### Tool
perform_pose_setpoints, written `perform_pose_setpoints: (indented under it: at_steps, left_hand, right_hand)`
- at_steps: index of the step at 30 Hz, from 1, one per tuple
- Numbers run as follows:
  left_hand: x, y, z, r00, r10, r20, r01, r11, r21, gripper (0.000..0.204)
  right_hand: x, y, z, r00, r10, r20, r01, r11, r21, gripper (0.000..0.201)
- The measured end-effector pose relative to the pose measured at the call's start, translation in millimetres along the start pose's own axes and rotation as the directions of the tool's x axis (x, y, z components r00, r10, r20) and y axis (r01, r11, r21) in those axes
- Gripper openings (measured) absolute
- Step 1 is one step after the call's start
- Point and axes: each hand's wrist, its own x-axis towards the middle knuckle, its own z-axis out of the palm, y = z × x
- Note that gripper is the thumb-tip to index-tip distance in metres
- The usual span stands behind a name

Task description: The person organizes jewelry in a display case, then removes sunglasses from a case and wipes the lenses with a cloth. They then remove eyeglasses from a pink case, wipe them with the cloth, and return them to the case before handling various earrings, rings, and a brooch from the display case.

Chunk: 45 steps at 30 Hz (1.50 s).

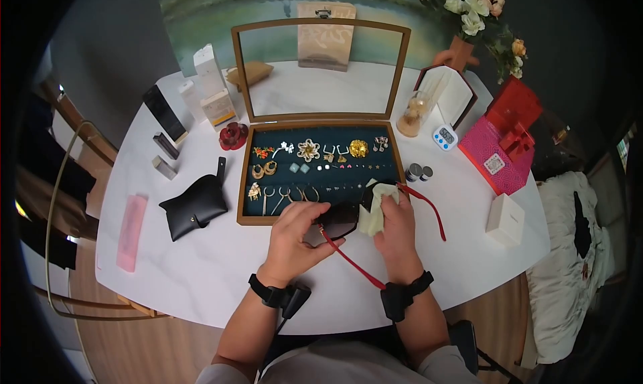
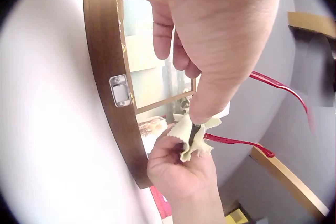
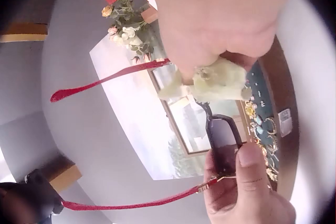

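beyond sunglasses (image 1: 340, 218), blurred timer digits (image 1: 443, 137)

On the white table (image 1: 201, 270) stands a wooden box (image 1: 254, 220), its glazed lid (image 1: 242, 69) raised at the far side; a gold flower brooch (image 1: 358, 149) lies among earrings on its dark lining; left of it rest a black pouch (image 1: 196, 208) and, farther left, a pink case (image 1: 132, 233); a red rose ornament (image 1: 233, 136) sits near the box's far left corner; to the right stand an hourglass (image 1: 413, 114), a blue-and-white timer (image 1: 444, 137) and, nearer, a white carton (image 1: 506, 221); flowers (image 1: 472, 16) fill the far right.
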Motion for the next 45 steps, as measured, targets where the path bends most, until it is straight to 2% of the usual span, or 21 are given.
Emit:
perform_pose_setpoints:
  at_steps: [3,5,8,10,12,13,17,24,27,29,32,38,39,41,45]
  left_hand:
    - [-1.3,-1.1,0.3,1.0,-0.012,-0.017,0.011,1.0,-0.001,0.061]
    - [-1.8,-2.2,2.5,0.999,0.036,-0.031,-0.036,0.999,-0.004,0.06]
    - [-3.7,-1.8,3.4,0.999,0.018,-0.03,-0.018,1.0,-0.022,0.059]
    - [-2.6,-0.4,3.4,0.999,0.024,-0.029,-0.025,0.999,-0.021,0.059]
    - [-1.8,2.3,3.1,0.999,0.022,-0.023,-0.023,0.999,-0.036,0.058]
    - [-1.7,2.6,2.4,0.999,0.022,-0.023,-0.023,0.999,-0.035,0.058]
    - [-1.5,2.5,2.6,0.999,0.024,-0.036,-0.025,0.999,-0.025,0.059]
    - [-3.4,2.3,6.9,0.999,0.009,-0.044,-0.011,1.0,-0.028,0.059]
    - [-3.5,2.6,6.7,0.999,0.007,-0.047,-0.01,0.999,-0.049,0.06]
    - [-4.1,1.1,5.6,0.999,0.008,-0.052,-0.01,0.999,-0.046,0.061]
    - [-3.5,2.2,1.9,0.998,0.008,-0.067,-0.01,0.999,-0.036,0.061]
    - [-0.5,-1.6,-4.3,0.998,0.031,-0.057,-0.032,0.999,-0.016,0.06]
    - [0.2,-2.1,-5.1,0.997,0.051,-0.053,-0.051,0.999,-0.003,0.059]
    - [0.5,-6.3,-8.6,0.998,0.053,-0.028,-0.053,0.998,-0.016,0.059]
    - [1.0,-3.5,-11.5,1.0,0.001,-0.011,-0.001,0.999,-0.035,0.058]
  right_hand:
    - [-1.7,-3.8,6.9,0.998,-0.017,0.059,0.017,1.0,0.0,0.037]
    - [0.3,-4.4,3.3,0.993,0.007,0.116,-0.007,1.0,0.006,0.043]
    - [-1.4,-5.6,2.5,0.991,0.015,0.131,-0.013,1.0,-0.011,0.044]
    - [-1.7,-5.1,3.3,0.995,-0.003,0.104,0.008,0.999,-0.048,0.041]
    - [-2.4,-4.4,2.0,1.0,0.004,0.011,-0.003,0.998,-0.07,0.034]
    - [-1.1,-0.6,2.1,0.999,-0.039,-0.019,0.038,0.998,-0.047,0.028]
    - [-2.6,-2.1,1.7,0.996,-0.054,-0.075,0.049,0.996,-0.072,0.027]
    - [2.9,-3.9,-4.0,0.994,-0.092,0.065,0.088,0.994,0.058,0.033]
    - [2.7,-2.5,-3.3,0.996,-0.061,0.069,0.055,0.995,0.084,0.033]
    - [1.4,0.5,-7.2,0.999,0.032,0.007,-0.032,0.999,-0.035,0.034]
    - [-2.2,-4.6,-2.9,0.989,0.117,0.095,-0.113,0.992,-0.051,0.035]
    - [-4.4,-28.3,-6.6,0.964,0.245,0.103,-0.22,0.953,-0.209,0.04]
    - [-4.5,-30.3,-8.2,0.966,0.24,0.093,-0.217,0.954,-0.209,0.04]
    - [-3.6,-34.8,-10.6,0.968,0.177,0.176,-0.13,0.96,-0.25,0.041]
    - [2.2,-37.2,-14.7,0.994,0.066,0.081,-0.043,0.964,-0.262,0.041]
